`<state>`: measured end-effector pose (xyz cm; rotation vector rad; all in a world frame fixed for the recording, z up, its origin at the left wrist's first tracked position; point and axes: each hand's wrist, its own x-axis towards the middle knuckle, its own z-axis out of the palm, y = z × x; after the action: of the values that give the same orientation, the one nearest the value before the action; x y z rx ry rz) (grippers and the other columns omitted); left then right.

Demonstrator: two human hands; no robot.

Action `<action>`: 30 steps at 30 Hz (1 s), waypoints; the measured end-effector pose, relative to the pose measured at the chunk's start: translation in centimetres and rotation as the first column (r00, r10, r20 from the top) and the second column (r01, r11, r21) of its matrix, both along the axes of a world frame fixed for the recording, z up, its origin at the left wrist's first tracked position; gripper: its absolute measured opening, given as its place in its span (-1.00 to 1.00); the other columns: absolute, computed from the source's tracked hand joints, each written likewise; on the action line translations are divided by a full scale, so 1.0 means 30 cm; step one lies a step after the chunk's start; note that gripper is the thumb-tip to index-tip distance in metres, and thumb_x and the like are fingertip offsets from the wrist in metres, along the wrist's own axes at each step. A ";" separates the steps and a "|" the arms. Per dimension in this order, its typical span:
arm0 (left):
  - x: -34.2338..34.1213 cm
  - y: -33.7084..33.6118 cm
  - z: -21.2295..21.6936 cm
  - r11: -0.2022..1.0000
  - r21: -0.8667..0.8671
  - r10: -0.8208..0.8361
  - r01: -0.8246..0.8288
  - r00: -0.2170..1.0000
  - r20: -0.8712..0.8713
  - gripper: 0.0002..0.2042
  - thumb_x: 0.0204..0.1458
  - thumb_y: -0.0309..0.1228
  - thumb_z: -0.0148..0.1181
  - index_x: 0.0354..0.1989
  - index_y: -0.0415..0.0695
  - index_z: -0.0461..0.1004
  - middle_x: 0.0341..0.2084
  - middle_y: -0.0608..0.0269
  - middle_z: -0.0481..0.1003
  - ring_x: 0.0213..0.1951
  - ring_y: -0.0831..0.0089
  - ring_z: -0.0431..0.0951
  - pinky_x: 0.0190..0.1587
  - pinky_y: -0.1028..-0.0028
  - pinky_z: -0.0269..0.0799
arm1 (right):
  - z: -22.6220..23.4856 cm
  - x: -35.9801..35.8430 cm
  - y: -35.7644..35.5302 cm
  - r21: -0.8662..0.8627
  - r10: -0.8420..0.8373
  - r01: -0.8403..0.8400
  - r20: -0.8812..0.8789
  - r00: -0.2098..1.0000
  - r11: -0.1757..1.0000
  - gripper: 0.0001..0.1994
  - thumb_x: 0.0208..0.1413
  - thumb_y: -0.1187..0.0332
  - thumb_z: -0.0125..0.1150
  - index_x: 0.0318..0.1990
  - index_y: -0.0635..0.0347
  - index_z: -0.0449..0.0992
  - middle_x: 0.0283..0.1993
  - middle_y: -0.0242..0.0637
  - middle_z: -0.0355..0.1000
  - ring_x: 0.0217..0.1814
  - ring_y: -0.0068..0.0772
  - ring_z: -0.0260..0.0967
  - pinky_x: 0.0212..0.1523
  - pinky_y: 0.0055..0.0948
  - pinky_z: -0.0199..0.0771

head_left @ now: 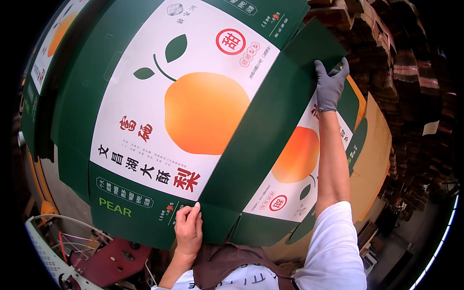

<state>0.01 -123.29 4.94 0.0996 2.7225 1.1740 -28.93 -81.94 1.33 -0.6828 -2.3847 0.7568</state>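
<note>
A large flat printed carton blank (270,113) spreads before me, dark green with white panels showing an orange-yellow pear and green leaves. At its near edge, my left hand (188,229) is bare, with its fingers bent and pressed together against the green flap; part of the grip is hidden. My right hand (332,86), in a grey glove, reaches far right over the blank. Its thumb and fingers are spread apart at the edge of a green end flap (316,46), touching it.
More printed green cartons (41,72) stand at the far left. A plain brown cardboard sheet (374,145) lies under the blank at the right. Stacks of bundled cardboard (403,63) rise behind. Near left is a dark red machine part (111,261) with a pale metal frame.
</note>
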 end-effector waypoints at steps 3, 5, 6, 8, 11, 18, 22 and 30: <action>0.007 -0.004 -0.003 1.000 0.012 0.002 -0.002 1.000 0.022 -0.65 0.00 -0.68 0.23 0.01 -0.20 0.52 -0.26 0.11 0.39 -0.33 0.26 0.49 -0.34 0.38 0.45 | -0.022 -0.008 0.033 -0.295 -0.038 -0.004 -0.136 0.990 0.955 -0.43 0.11 0.11 0.35 0.16 0.23 0.31 -0.34 -0.34 0.41 -0.30 -0.48 0.34 -0.15 -0.51 0.38; 0.007 -0.002 0.000 1.000 0.009 0.010 -0.011 0.999 0.032 -0.65 0.00 -0.68 0.24 0.00 -0.20 0.52 -0.26 0.11 0.40 -0.33 0.26 0.49 -0.33 0.37 0.46 | -0.034 -0.019 0.030 -0.218 -0.069 0.038 -0.135 0.989 0.975 -0.55 0.20 0.14 0.27 0.06 0.31 0.36 -0.32 -0.35 0.43 -0.30 -0.56 0.32 -0.18 -0.55 0.38; 0.006 -0.001 0.001 1.000 0.007 0.014 -0.015 0.999 0.037 -0.65 0.00 -0.67 0.24 0.00 -0.20 0.52 -0.26 0.12 0.40 -0.33 0.26 0.49 -0.33 0.37 0.46 | -0.038 -0.021 0.029 -0.179 -0.085 0.060 -0.135 0.987 0.982 -0.59 0.25 0.16 0.22 0.00 0.36 0.39 -0.31 -0.35 0.44 -0.30 -0.61 0.31 -0.20 -0.57 0.38; 0.010 -0.003 -0.005 1.000 -0.003 0.010 -0.010 1.000 0.029 -0.66 0.00 -0.67 0.24 0.00 -0.19 0.53 -0.26 0.13 0.40 -0.33 0.26 0.49 -0.33 0.37 0.46 | -0.056 -0.021 0.032 -0.224 -0.093 0.031 -0.269 0.959 0.974 -0.65 0.26 0.15 0.20 -0.10 0.34 0.44 -0.29 -0.37 0.45 -0.30 -0.62 0.31 -0.19 -0.57 0.39; 0.010 -0.003 -0.010 1.000 -0.004 0.012 -0.012 1.000 0.020 -0.66 -0.01 -0.67 0.25 -0.01 -0.19 0.54 -0.27 0.13 0.41 -0.33 0.26 0.49 -0.33 0.37 0.45 | -0.057 -0.016 0.015 -0.259 -0.113 0.017 -0.361 0.926 0.966 -0.67 0.28 0.15 0.17 -0.17 0.32 0.45 -0.28 -0.39 0.45 -0.29 -0.62 0.32 -0.19 -0.57 0.39; 0.013 -0.007 -0.013 1.000 0.017 0.024 -0.025 0.999 0.043 -0.66 -0.02 -0.67 0.25 -0.02 -0.20 0.54 -0.27 0.14 0.41 -0.34 0.27 0.48 -0.33 0.37 0.45 | -0.036 -0.011 0.000 -0.365 -0.116 -0.077 -0.479 0.870 0.928 -0.68 0.29 0.15 0.16 -0.19 0.30 0.44 -0.31 -0.41 0.44 -0.30 -0.62 0.31 -0.19 -0.58 0.38; 0.009 -0.009 -0.012 1.000 0.007 0.007 -0.008 0.999 0.038 -0.65 -0.02 -0.68 0.26 -0.02 -0.20 0.54 -0.27 0.13 0.41 -0.34 0.27 0.49 -0.33 0.38 0.45 | -0.057 -0.010 0.030 -0.332 -0.105 -0.033 -0.389 0.915 0.943 -0.69 0.30 0.15 0.14 -0.20 0.27 0.43 -0.33 -0.42 0.43 -0.34 -0.63 0.31 -0.26 -0.60 0.37; 0.013 -0.013 -0.014 1.000 0.017 0.022 -0.022 0.999 0.028 -0.66 -0.03 -0.68 0.27 -0.02 -0.20 0.54 -0.27 0.12 0.41 -0.34 0.26 0.49 -0.33 0.38 0.46 | 0.056 -0.010 -0.063 -0.590 -0.168 -0.233 -0.544 0.822 0.773 -0.72 0.31 0.19 0.11 -0.33 0.24 0.44 -0.39 -0.45 0.35 -0.37 -0.61 0.20 -0.28 -0.59 0.26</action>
<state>0.41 -123.67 4.53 0.0550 2.6963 1.1958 -29.23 -83.82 3.00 -0.5469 -1.5587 1.5799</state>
